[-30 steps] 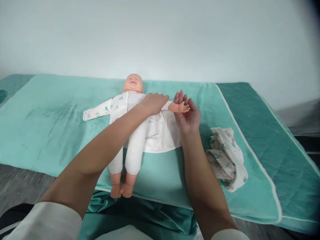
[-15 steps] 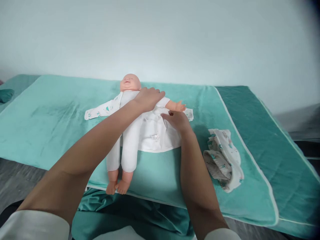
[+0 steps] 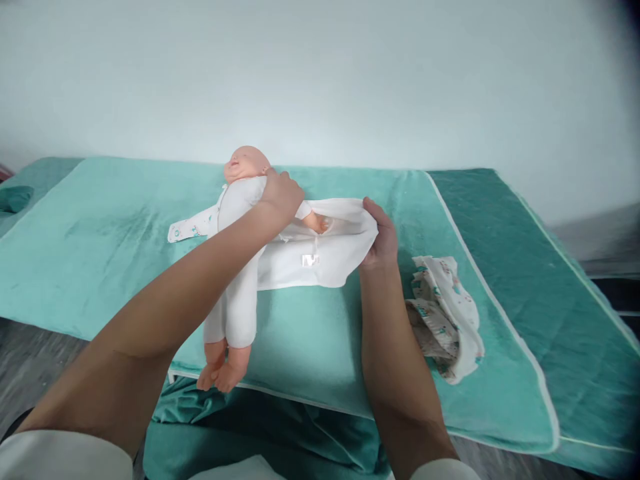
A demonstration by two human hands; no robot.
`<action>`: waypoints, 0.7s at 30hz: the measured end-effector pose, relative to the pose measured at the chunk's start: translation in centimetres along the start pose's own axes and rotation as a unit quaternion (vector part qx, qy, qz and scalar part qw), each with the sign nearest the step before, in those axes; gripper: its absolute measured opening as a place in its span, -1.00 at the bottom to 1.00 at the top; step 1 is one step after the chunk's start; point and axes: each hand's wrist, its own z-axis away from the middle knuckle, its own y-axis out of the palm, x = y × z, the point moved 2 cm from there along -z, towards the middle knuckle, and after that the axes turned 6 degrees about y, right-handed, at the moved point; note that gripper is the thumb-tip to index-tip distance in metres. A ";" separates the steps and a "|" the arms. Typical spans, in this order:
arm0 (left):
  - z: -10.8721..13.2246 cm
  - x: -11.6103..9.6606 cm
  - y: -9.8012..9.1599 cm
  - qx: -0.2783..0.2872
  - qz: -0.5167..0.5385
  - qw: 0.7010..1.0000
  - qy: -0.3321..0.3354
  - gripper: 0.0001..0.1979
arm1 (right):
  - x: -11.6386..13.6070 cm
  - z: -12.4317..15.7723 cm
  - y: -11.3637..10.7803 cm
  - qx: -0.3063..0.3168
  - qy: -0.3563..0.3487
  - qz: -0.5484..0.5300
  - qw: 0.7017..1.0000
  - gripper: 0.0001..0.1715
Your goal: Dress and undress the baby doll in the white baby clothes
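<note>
A baby doll (image 3: 237, 213) with a white cloth body lies on its back, tilted toward the left, on a light green mat. Wrapped round its shoulder and upper arm is my left hand (image 3: 284, 193), closed. Under the doll a baby shirt (image 3: 330, 247) is spread, white inside with a small label. My right hand (image 3: 381, 233) is closed on the shirt's right side and holds it lifted off the mat. The doll's small hand (image 3: 316, 222) rests over the shirt's inside. A printed shirt sleeve (image 3: 193, 225) lies out to the left.
A crumpled printed baby garment (image 3: 447, 320) lies right of my right forearm. The light green mat (image 3: 110, 240) covers a darker green padded bed (image 3: 545, 300). Behind stands a white wall (image 3: 320, 80). Green cloth (image 3: 260, 433) hangs at the front edge.
My right hand has moved right and raised the shirt's side. The doll has tipped and shifted left, with my left hand staying on its shoulder.
</note>
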 end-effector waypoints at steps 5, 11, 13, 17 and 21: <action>-0.9 -1.5 1.8 -0.048 0.060 0.997 0.001 -0.58 | -1.0 2.1 3.8 0.163 0.083 -0.103 0.978 -0.40; -1.9 -1.0 2.7 -0.096 0.173 0.979 -0.043 -0.63 | -2.3 3.4 6.0 0.128 0.020 -0.106 0.986 -0.51; -2.3 -0.4 2.9 -0.087 0.219 0.971 -0.031 -0.72 | -2.4 3.8 6.5 0.146 -0.002 -0.102 0.984 -0.47; -2.2 0.9 2.8 -0.093 0.348 0.929 0.086 -0.74 | -2.7 3.8 7.1 0.213 -0.003 -0.099 0.972 -0.22; -1.1 3.3 1.9 -0.144 0.464 0.868 0.106 -0.84 | -3.2 3.5 7.0 0.287 0.011 -0.071 0.955 -0.12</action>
